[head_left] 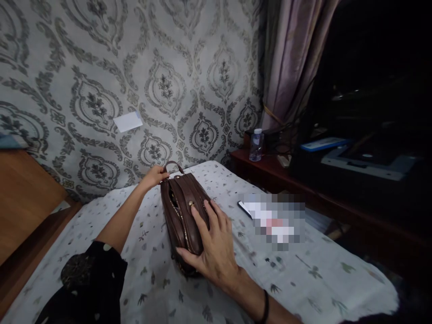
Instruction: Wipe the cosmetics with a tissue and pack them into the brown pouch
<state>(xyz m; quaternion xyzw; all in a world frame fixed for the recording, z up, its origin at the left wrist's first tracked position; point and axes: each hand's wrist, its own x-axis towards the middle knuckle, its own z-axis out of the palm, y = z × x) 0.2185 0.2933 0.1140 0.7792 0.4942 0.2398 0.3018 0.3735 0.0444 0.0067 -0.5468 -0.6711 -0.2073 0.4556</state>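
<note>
A dark brown leather bag (182, 202) lies on a white sheet with a leaf print (141, 270). One of its zipped compartments gapes a little near the far end, and a handle loop stands up there. My left hand (154, 177) is closed on the bag's far left corner, beside the handle. Across the bag's near right part rests my right hand (214, 238), fingers spread on the leather and thumb on the near side. What is inside the bag is too dark to tell.
Right of the bag lies a phone (245, 209), partly pixelated. A clear bottle (256, 146) stands on a reddish-brown table (236, 157) by a curtain. Patterned wallpaper with a white paper (128, 122) rises behind. A wooden board (30, 198) is at left.
</note>
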